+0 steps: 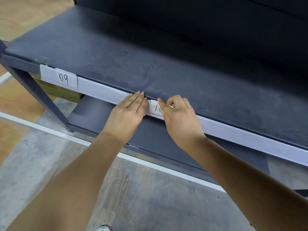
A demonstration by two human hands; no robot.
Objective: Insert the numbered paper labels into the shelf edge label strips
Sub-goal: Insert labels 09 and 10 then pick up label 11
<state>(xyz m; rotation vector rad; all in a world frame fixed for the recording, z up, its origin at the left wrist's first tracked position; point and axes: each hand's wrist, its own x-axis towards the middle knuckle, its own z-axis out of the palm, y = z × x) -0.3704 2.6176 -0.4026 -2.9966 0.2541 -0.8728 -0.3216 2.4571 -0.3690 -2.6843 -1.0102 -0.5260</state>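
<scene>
While pressing flat left hand (129,112) fingers on the white strip (103,93), pinching the paper label (155,108) with curled right hand (177,116) fingers.

The dark shelf top (166,52) lies bare and open to reach from above, the label strip (103,94) runs unobstructed between the 09 label (66,79) and the two hands (128,112), and under the strip a gap opens over the lower shelf (93,112), with a cardboard box (61,92) at left.
</scene>
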